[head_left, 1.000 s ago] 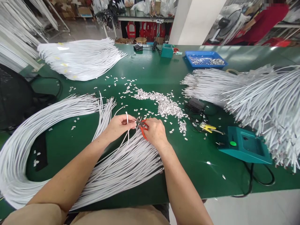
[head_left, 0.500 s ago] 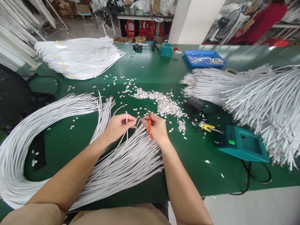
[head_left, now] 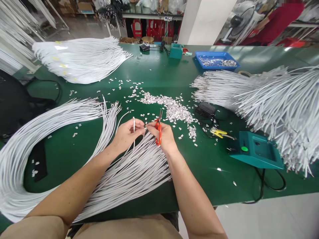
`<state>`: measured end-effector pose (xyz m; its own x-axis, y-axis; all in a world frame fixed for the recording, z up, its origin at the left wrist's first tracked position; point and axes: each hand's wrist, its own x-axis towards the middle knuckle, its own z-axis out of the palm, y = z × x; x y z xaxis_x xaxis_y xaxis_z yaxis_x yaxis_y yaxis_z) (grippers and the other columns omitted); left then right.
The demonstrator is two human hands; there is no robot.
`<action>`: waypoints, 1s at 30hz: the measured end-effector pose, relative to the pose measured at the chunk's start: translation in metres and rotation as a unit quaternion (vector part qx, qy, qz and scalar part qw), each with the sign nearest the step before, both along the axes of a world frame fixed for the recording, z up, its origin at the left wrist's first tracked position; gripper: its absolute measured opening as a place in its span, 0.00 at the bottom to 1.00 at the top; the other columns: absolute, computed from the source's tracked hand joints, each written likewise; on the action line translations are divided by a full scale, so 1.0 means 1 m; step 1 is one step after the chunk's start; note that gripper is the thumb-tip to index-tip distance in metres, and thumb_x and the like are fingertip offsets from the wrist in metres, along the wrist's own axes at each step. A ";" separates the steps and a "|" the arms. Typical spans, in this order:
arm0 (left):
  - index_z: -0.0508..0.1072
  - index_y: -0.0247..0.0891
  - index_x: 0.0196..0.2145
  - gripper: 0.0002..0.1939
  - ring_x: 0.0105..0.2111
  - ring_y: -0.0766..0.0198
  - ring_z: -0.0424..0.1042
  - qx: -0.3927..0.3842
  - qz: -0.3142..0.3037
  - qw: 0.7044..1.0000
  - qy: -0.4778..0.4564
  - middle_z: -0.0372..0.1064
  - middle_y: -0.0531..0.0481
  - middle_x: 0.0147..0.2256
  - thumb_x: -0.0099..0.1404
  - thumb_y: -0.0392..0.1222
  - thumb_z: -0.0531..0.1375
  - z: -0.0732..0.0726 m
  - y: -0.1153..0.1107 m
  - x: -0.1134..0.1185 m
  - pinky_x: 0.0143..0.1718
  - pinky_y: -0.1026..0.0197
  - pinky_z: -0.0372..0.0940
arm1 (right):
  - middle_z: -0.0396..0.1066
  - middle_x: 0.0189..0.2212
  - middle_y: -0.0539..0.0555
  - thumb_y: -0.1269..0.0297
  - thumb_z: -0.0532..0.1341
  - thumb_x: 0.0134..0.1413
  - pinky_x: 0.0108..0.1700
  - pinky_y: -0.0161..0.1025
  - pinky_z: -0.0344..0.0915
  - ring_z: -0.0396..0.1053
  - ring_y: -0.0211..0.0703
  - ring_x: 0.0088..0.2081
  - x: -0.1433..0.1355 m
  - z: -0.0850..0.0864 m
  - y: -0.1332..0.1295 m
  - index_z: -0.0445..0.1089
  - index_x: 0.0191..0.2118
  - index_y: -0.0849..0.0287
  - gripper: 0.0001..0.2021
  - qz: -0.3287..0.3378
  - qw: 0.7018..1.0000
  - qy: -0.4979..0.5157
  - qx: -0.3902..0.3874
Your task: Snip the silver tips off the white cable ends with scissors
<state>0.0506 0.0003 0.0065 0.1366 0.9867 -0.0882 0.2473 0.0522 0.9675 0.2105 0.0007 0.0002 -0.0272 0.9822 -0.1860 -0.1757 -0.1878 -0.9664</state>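
My left hand (head_left: 127, 133) is closed on a white cable (head_left: 134, 124), which passes between its fingers. Scissors with red-orange handles (head_left: 159, 134) sit in my right hand (head_left: 165, 135), blades pointing away from me. The thumbs and fingertips of both hands meet at the cable's end; what they pinch there is too small to make out. Below and between my forearms lies a thick bundle of white cables (head_left: 134, 179), curving round to the left. A heap of small pale pieces (head_left: 175, 109) lies just beyond my hands.
A green machine (head_left: 256, 149), a black adapter (head_left: 205, 109) and a yellow-handled tool (head_left: 219, 133) are on the right. More white cables (head_left: 274, 96) pile up there. Another cable bundle (head_left: 79, 59) lies far left, a blue tray (head_left: 216, 60) at the back. A person in red (head_left: 276, 23) is beyond.
My right fingertips have come up to my left fingertips. The scissors have turned in my right hand, so their blades now show more clearly, pointing away. The view has shifted slightly.
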 end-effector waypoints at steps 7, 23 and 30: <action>0.65 0.39 0.39 0.13 0.23 0.69 0.64 -0.124 -0.084 0.971 -0.189 0.66 0.58 0.21 0.60 0.43 0.63 0.004 -0.001 0.004 0.31 0.62 0.61 | 0.72 0.23 0.48 0.59 0.69 0.40 0.35 0.36 0.64 0.66 0.36 0.26 -0.005 -0.001 -0.002 0.77 0.26 0.59 0.09 -0.003 0.998 0.056 -0.016; 0.66 0.40 0.38 0.15 0.35 0.62 0.74 -0.073 -0.051 0.994 -0.063 0.73 0.52 0.35 0.58 0.47 0.65 0.003 0.003 -0.003 0.37 0.61 0.67 | 0.74 0.28 0.51 0.56 0.66 0.46 0.39 0.39 0.67 0.69 0.41 0.32 -0.001 -0.005 -0.001 0.77 0.28 0.57 0.10 0.016 0.994 -0.071 0.087; 0.77 0.38 0.39 0.16 0.42 0.60 0.71 -0.050 -0.074 0.996 0.005 0.72 0.44 0.46 0.63 0.53 0.60 0.009 0.004 -0.010 0.44 0.57 0.67 | 0.74 0.33 0.52 0.62 0.63 0.51 0.45 0.41 0.66 0.70 0.43 0.38 -0.002 -0.009 -0.002 0.79 0.35 0.55 0.08 -0.120 0.970 -0.161 0.139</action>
<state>0.0410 0.0048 0.0158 0.2785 0.9422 -0.1860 0.2682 0.1097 0.9571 0.2084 -0.0013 -0.0089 0.2233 0.9665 0.1265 0.1372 0.0973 -0.9858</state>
